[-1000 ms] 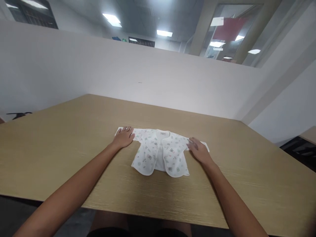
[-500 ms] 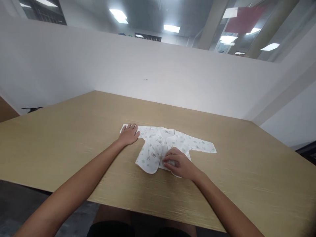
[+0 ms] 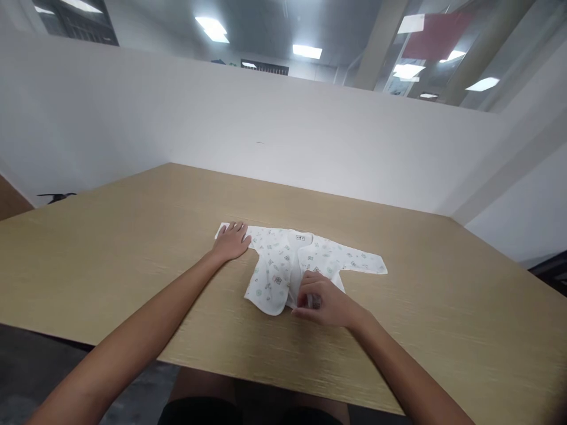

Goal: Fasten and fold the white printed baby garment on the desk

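Observation:
A small white baby shirt (image 3: 277, 265) with a fine printed pattern lies spread front-up on the wooden table (image 3: 133, 248), sleeves out to both sides. My left hand (image 3: 231, 241) rests flat on the shirt's left sleeve, fingers apart. My right hand (image 3: 324, 301) is at the lower hem of the right front panel, fingers curled and pinching the fabric edge. The right sleeve (image 3: 361, 262) lies free and flat.
White partition walls (image 3: 266, 136) stand along the far and right sides of the table. A dark object (image 3: 55, 195) sits beyond the table's left edge. My knees show under the near table edge.
My right hand left the right sleeve and moved inward and down to the shirt's lower right hem, where it now pinches the fabric. The left hand stayed on the left sleeve.

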The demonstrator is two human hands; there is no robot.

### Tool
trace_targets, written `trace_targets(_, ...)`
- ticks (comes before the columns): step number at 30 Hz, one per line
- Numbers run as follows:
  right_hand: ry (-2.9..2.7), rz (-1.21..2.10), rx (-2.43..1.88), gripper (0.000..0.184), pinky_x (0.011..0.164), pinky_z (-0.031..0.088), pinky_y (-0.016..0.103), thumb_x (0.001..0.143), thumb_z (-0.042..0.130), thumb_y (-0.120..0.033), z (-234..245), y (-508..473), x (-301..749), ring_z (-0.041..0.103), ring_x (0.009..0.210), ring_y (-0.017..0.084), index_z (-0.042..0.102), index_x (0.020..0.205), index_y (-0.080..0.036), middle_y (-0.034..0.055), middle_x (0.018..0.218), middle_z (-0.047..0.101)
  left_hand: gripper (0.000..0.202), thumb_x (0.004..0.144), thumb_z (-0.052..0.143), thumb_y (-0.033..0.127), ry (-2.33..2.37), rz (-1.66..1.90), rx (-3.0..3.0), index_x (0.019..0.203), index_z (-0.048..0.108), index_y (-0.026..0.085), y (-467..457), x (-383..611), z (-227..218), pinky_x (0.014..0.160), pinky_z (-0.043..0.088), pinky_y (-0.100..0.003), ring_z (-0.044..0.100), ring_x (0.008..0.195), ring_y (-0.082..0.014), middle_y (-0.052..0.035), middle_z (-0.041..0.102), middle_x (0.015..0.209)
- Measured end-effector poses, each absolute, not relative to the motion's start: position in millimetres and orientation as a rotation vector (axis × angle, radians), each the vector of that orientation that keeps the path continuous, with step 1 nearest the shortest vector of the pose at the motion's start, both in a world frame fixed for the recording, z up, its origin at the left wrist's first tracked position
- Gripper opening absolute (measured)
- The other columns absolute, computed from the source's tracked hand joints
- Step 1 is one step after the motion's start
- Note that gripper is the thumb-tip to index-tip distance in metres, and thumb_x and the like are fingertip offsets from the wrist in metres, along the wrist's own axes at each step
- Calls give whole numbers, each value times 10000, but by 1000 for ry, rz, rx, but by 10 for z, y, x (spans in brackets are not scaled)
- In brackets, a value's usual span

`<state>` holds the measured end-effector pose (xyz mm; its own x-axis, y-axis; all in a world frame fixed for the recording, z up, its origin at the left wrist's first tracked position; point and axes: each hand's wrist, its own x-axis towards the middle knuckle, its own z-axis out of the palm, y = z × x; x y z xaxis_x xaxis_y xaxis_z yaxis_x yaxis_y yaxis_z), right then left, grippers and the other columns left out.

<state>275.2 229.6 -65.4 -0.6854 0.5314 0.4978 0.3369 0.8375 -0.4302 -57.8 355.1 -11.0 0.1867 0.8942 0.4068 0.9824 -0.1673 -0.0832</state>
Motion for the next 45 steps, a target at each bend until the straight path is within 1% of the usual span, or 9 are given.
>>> trace_targets(4,-2401,368,-571,290,957,405,424,955,760,-436,-653,2285,2764,584,864,172,709,787,-205,-3,821,659,633,1058,268,462,-1772,-384,-2149,1559,474,135,3553,-578,-113,1275,247,-545,305,1561,-315,-114,368,1698)
trace_targets(8,-2335,262,-534,161,947,428,392,954,758,-369,-679,2271,2735,597,990,187,724,1022,-226,22,1014,674,644,1061,248,466,-1758,-382,-2146,1560,467,122,3541,-574,-115,1274,257,-535,327,1543,-301,-106,400,1680)
trace_targets(11,-2321,191,-501,409,989,444,387,901,817,-406,-707,2230,2656,575,1110,211,678,1251,-245,64,1206,629,656,1065,237,466,-1769,-356,-2136,1581,444,117,3532,-568,-117,1282,241,-543,308,1554,-299,-105,372,1698)
trace_targets(13,-2338,97,-495,469,1006,431,403,892,824,-420,-744,2204,2574,561,1120,221,660,1299,-254,72,1241,608,659,1067,235,461,-1772,-344,-2131,1591,433,114,3533,-568,-119,1285,234,-549,297,1563,-301,-110,346,1711)
trace_targets(20,-2251,-273,-418,56,836,363,379,1036,614,-219,-870,2244,2319,559,966,186,669,1047,-215,45,1074,647,634,1065,246,448,-1767,-358,-2129,1575,444,127,3544,-581,-123,1279,240,-557,318,1552,-312,-112,366,1700)
trace_targets(24,-2209,-191,-388,52,847,371,376,1041,580,-155,-807,2241,2366,557,962,179,610,1036,-197,39,1041,657,625,1062,249,440,-1763,-366,-2132,1563,454,127,3523,-573,-112,1272,253,-553,326,1545,-306,-116,368,1697)
trace_targets(29,-2209,35,-437,52,919,425,382,1031,618,-192,-767,2225,2451,564,1009,181,633,1073,-219,37,1094,649,605,1055,268,435,-1756,-399,-2152,1539,474,138,3521,-573,-111,1264,261,-553,346,1530,-310,-119,432,1656)
trace_targets(36,-2160,54,-535,160,915,436,419,1017,665,-245,-781,2343,2511,595,1047,208,695,1171,-273,24,1109,690,617,1056,272,443,-1776,-390,-2152,1566,448,143,3543,-576,-122,1275,237,-559,324,1545,-311,-125,379,1689)
trace_targets(45,-2274,119,-402,166,949,473,408,964,752,-286,-723,2237,2506,593,1065,206,733,1123,-244,67,1144,659,663,1066,239,454,-1812,-351,-2151,1612,401,116,3494,-540,-107,1291,196,-557,248,1591,-332,-126,292,1733)
